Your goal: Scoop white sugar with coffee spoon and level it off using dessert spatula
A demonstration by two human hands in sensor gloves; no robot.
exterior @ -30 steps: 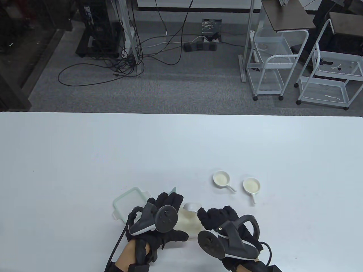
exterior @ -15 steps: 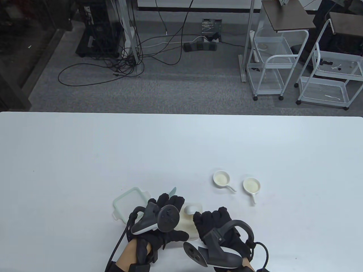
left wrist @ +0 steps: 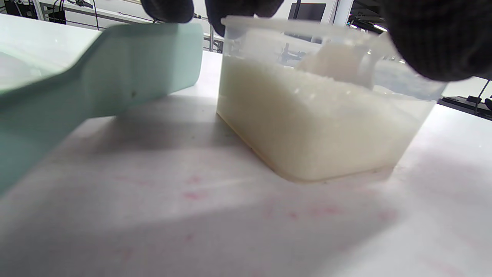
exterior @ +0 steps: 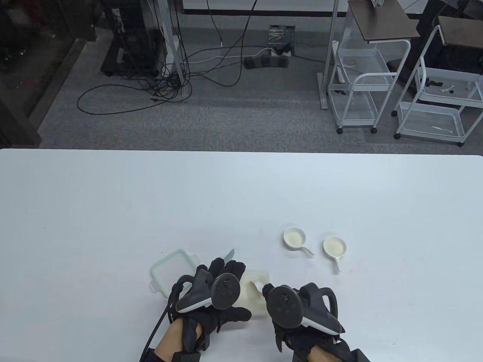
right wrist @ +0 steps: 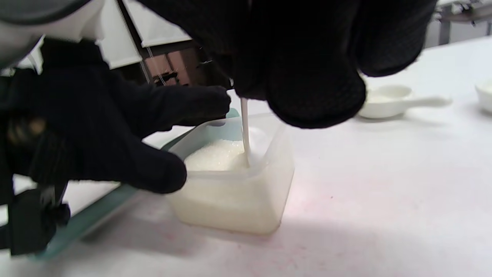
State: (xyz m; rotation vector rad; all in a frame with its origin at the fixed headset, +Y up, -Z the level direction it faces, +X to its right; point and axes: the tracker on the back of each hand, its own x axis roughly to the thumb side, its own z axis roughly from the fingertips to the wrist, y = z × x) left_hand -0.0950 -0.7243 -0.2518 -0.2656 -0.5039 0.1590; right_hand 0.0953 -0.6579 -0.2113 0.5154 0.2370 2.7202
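Note:
A clear plastic tub of white sugar (exterior: 249, 298) stands near the table's front edge between my hands. My left hand (exterior: 225, 268) rests on the tub's left rim and holds a mint green dessert spatula (exterior: 229, 255), whose blade points away past the fingers; the blade fills the left of the left wrist view (left wrist: 100, 77), beside the tub (left wrist: 319, 127). My right hand (exterior: 268, 291) pinches the white coffee spoon (right wrist: 245, 130) by its handle. The spoon stands steeply, its bowl down in the sugar (right wrist: 219, 156).
A mint-rimmed lid (exterior: 169, 268) lies on the table to the left of the tub. Two small white handled dishes (exterior: 295, 238) (exterior: 334, 247) holding a pale powder stand to the right, beyond my right hand. The white table (exterior: 113, 211) stretches far behind.
My right hand has turned over and moved left to the tub. The spoon, held above the tub's far rim before, now dips into the sugar. The left hand has barely moved.

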